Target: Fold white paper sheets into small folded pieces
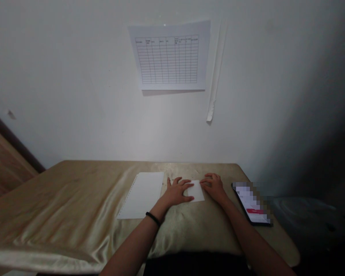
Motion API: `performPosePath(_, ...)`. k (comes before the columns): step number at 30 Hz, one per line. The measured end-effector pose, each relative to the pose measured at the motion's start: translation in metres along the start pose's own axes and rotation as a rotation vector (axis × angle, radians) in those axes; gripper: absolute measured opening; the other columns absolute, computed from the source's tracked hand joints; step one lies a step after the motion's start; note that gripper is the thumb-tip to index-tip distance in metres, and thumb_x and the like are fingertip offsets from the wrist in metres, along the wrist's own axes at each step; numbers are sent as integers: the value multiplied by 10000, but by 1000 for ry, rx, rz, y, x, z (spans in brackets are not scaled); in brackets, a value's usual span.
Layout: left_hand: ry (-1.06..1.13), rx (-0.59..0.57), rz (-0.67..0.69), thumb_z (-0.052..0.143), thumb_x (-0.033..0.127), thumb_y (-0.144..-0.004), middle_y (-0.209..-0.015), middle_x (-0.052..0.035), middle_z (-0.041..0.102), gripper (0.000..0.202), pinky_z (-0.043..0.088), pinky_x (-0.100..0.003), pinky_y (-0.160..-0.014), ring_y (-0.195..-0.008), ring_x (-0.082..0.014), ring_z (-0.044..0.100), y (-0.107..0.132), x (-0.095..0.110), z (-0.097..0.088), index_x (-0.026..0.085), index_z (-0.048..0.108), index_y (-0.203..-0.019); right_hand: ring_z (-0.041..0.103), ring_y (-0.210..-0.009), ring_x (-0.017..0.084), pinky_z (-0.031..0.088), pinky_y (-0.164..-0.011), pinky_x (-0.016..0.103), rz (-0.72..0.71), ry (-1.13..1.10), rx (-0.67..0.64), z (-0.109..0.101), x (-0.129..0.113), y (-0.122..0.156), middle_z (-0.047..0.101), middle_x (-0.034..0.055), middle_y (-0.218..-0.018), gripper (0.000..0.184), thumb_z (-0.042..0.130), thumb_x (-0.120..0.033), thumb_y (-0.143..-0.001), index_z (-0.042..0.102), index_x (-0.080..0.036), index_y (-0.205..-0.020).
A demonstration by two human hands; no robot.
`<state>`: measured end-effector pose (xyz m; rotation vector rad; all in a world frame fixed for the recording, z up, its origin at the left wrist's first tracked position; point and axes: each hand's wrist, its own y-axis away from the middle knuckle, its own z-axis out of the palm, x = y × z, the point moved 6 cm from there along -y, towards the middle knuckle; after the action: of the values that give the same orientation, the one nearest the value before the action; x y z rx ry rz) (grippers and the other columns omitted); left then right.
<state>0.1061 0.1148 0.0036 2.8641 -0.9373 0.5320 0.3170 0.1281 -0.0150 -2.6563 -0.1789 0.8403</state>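
A small white piece of paper [196, 192] lies on the gold cloth of the table [201, 226], between my two hands. My left hand [176, 191] rests with spread fingers on the paper's left side, thumb and fingertips touching it. At the upper right edge of the paper is my right hand [214, 187], fingers bent and apart, the fingertips at the edge. Neither hand grips the paper. To the left of my left hand, white loose-leaf sheets [143, 195] with punched holes lie flat, partly behind my left wrist, which wears a black band.
A phone [254, 207] with a lit, partly blurred screen lies to the right of my right forearm. On the wall behind the table hangs a printed table sheet [169, 57], beside a narrow white strip [215, 76]. Wooden furniture [5, 165] stands at the far left.
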Motion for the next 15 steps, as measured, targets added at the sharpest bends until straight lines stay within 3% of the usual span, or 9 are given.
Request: performPosePath(15,-38,-2,-6,617,708,-801,-1561,31,434,696,-25,-822,-1083,-1466,-407,246,1,-1,1,478,448,-1435,465,-1210,266,335,-1113,417,-47,-96,-185,0,4,0,607,87,-1148,80,763,-285,-767,803,-272,-835)
